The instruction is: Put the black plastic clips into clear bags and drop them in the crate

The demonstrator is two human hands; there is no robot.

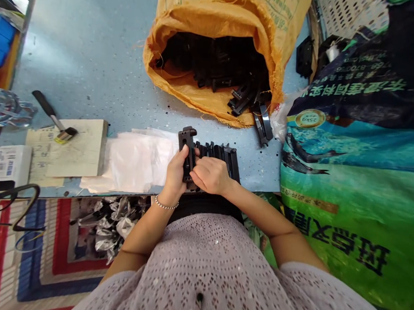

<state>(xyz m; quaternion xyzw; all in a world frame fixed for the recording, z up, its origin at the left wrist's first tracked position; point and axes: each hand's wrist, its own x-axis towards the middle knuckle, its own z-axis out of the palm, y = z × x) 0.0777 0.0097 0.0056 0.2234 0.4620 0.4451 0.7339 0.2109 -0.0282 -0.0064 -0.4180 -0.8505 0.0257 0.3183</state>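
Firmly, by the look of it, the left hand is closed around a long black part, thumb pressed along its near half, holding it just above the front edge of the table. The right hand curls against its lower side with fingers folded; whether they pinch anything, I cannot tell, since the knuckles hide the tips. If the left thumb slackened while the right hand pushed, the slim part could twist or slip over the edge, and a stray knuckle could topple the row of black parts just beside. Those look like hard, ribbed plastic, narrow and packed side by side. To the left lie thin, whitish, crumpled sheets, limp enough to slide if brushed, then a flat, pale block bearing a bristle brush. Beyond, a coarse orange woven sack gapes with frayed edges, glossy black pieces spilling from its mouth onto the speckled blue table; more could tumble out if the sack were knocked.
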